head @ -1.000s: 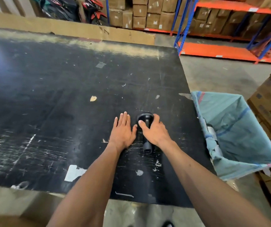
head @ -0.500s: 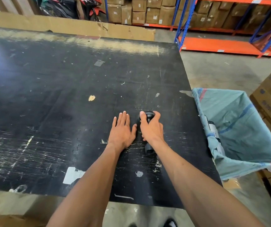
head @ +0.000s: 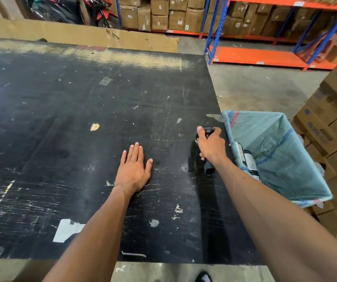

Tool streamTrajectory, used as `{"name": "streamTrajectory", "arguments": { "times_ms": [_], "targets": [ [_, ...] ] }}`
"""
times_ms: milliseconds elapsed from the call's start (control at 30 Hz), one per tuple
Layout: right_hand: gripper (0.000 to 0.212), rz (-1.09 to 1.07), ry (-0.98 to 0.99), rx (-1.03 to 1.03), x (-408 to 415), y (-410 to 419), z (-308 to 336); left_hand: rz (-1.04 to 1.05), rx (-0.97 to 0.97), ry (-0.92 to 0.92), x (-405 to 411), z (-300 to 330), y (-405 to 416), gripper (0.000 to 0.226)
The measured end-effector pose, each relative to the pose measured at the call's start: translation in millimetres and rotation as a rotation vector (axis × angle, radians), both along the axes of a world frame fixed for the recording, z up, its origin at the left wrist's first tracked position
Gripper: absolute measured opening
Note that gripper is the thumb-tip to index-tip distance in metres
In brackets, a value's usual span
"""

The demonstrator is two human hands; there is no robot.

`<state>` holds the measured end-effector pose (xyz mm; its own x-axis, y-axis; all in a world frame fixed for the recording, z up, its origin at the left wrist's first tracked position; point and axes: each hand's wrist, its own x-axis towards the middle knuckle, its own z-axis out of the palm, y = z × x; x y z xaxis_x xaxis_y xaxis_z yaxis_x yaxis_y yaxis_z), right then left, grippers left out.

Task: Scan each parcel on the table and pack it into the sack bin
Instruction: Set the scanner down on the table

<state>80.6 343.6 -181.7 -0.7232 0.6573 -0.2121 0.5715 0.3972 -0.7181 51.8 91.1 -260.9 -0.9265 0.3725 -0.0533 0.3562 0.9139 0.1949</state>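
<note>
- Black plastic scanner (head: 208,137), right of centre beside the sack bin (head: 285,159): our right hand (head: 211,146) grasps its handle; we judge it light, rigid.
- Left hand (head: 133,169) lies flat, fingers straight, on the worktop (head: 62,119).
- Parcels (head: 249,161) sit in the sack.

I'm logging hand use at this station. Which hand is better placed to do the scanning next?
Right. The right hand already grips the black scanner near the table edge beside the sack bin; the left hand lies flat and holds nothing.
</note>
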Motion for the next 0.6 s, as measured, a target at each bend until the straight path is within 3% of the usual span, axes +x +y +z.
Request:
{"name": "streamTrajectory", "arguments": {
  "times_ms": [167, 300, 467, 600],
  "targets": [
    [0.076, -0.068, 0.022, -0.007, -9.5, 25.8, -4.7, 0.002, 0.004, 0.002, -0.5, -1.6, -0.3, 0.07],
    [0.093, -0.096, 0.043, -0.009, -28.0, 54.3, -36.1, 0.008, 0.002, 0.003, -0.3, -4.0, -0.3, 0.07],
    [0.068, -0.084, 0.02, -0.033, -11.7, 40.8, -12.5, 0.014, 0.017, 0.01, 0.8, -3.4, 0.5, 0.07],
    [0.073, -0.054, 0.008, -0.05, -10.2, 43.0, -14.2, 0.007, 0.018, 0.002, 1.7, -1.1, 1.2, 0.07]
  ]
}}
